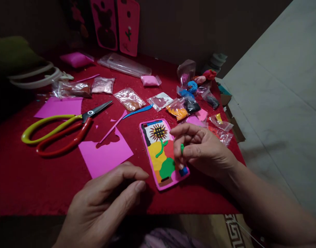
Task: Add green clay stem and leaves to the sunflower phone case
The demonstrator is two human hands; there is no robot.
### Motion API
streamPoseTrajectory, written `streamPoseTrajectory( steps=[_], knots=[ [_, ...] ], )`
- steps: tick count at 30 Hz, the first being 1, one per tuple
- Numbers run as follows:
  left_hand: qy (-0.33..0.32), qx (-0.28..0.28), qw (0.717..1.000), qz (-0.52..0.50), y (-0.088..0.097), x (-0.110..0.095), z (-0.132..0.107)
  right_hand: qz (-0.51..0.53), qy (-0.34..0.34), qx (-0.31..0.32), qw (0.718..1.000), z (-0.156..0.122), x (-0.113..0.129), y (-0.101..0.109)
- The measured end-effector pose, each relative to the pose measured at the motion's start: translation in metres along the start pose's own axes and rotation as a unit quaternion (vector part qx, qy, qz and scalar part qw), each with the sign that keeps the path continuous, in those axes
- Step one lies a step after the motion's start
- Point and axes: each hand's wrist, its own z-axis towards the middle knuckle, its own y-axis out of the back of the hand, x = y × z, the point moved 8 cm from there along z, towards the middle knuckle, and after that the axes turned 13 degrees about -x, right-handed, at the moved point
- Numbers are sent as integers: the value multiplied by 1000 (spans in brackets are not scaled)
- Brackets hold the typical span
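At the near edge of the red cloth (pixel 57 193) are two bare hands. The left hand (pixel 106 203), its wrist cut off below, curls loosely, with a narrow gap between thumb and forefinger and nothing seen in it; its other fingers are mostly hidden. The right hand (pixel 204 151) pinches one small green lump (pixel 182 148) between thumb and fingers, over the right side of one pink-rimmed phone case (pixel 169 150). The case lies flat between the hands, bearing one sunflower on patches of colour, its right edge partly covered by the fingers.

Left of the case lie one pink sheet (pixel 103 158) with a ragged upper edge, one thin pink stick (pixel 113 128) across it, one blue tool (pixel 138 112) and one pair of scissors (pixel 90 113), blades parted. A second pink sheet (pixel 60 107) sits behind the scissors, partly under their handles.

Farther back, the bags of coloured clay (pixel 177 113) on the right overlap too much to count. Beyond lies one clear case (pixel 125 64). Two pink cases (pixel 128 27) stand at the back, tops cut off; a dark shape beside them is hard to make out.
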Motion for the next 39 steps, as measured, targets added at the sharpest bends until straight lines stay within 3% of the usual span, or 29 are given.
streamPoseTrajectory(
  steps=[9,14,21,23,25,28,30,35,39],
  knots=[
    [-34,73,996,24,-2,0,4,-2,-16,-5,1000,-1,-2,1],
    [20,29,999,5,0,5,1,-4,-4,-6,1000,0,-1,0],
    [-1,8,1000,14,1,-1,2,0,-15,-3,1000,-2,-3,-1],
    [-46,33,997,43,0,-10,4,13,-24,-10,1000,-2,-4,-2],
    [-141,57,984,90,-1,-29,5,29,-35,-14,999,-3,-5,-4],
    [-289,71,944,144,-7,-63,3,39,-52,-17,998,-4,-8,-6],
    [-341,94,918,179,-20,-77,4,39,-60,-22,997,-6,-10,-7],
    [-434,96,861,245,-51,-90,6,37,-64,-26,997,-10,-14,-7],
    [-464,88,844,253,-56,-89,4,30,-66,-18,997,-10,-16,-7]
  ],
)
